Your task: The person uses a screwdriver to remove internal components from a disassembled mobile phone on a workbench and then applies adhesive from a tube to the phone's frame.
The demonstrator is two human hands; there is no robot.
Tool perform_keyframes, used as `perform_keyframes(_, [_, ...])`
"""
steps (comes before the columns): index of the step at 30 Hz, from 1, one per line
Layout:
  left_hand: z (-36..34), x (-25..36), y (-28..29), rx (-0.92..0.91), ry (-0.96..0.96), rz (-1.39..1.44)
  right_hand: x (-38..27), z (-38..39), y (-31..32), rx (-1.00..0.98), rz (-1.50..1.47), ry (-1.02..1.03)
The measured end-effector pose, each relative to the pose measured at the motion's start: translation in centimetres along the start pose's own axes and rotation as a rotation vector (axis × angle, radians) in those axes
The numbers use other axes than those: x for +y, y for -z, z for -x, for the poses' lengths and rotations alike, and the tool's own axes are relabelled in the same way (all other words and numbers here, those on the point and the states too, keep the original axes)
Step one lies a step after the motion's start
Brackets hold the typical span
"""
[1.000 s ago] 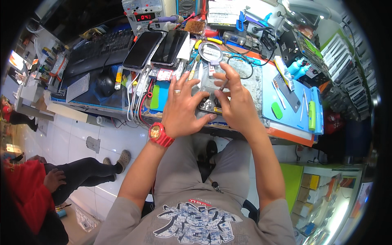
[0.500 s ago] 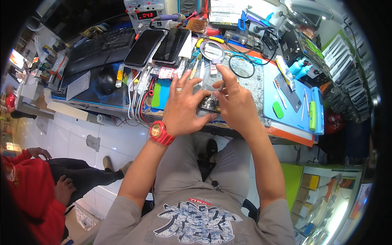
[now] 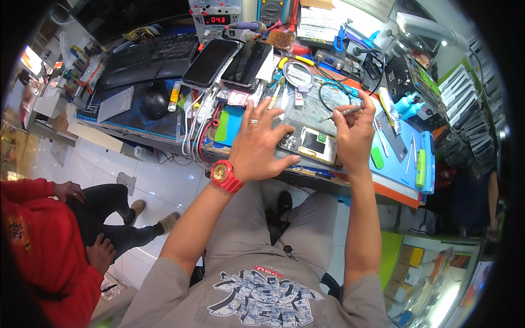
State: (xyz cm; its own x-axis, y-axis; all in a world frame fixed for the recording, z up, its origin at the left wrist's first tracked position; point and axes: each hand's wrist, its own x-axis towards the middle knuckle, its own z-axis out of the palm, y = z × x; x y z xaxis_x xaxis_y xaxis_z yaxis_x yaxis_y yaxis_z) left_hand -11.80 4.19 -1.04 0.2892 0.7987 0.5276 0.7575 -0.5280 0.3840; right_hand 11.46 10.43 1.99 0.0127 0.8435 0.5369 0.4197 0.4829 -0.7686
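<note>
An opened smartphone (image 3: pixel 306 143), its back off and its inside parts showing, lies lengthwise on the grey work mat (image 3: pixel 322 104) near the bench's front edge. My left hand (image 3: pixel 260 139) spans its left end, thumb at the near edge and index finger at the far edge, the other fingers stretched out beyond. In my right hand (image 3: pixel 355 139), a slim pointed tool (image 3: pixel 348 111) is pinched between thumb and fingers above the phone's right end. Its thin tip points left, clear of the phone; its exact kind is not plain.
Two dark phones (image 3: pixel 210 63) lie behind my left hand, near cables (image 3: pixel 191 123). A round spool (image 3: pixel 299 75) and yellow-handled pliers (image 3: pixel 303 60) sit farther back. On the right, a blue mat (image 3: pixel 394 158) carries tools. A person in a red top (image 3: pixel 49 240) sits at left.
My right hand has moved right and up from the phone's left end, uncovering the opened phone. My left hand keeps its place at the phone. The whole view has shifted slightly.
</note>
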Motion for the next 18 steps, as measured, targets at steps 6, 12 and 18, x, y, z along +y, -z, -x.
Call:
perform_keyframes(6, [-0.1,0.2,0.1,0.004,-0.006,0.003,0.4,-1.0,-1.6,-0.04,0.066,0.025])
perform_keyframes(12, [-0.1,0.1,0.1,0.0,-0.005,0.005,0.9,-1.2,-1.3,0.012,0.039,0.031])
perform_keyframes(18, [0.0,0.1,0.1,-0.003,-0.003,0.007,0.7,-1.2,-1.4,-0.034,0.077,-0.037])
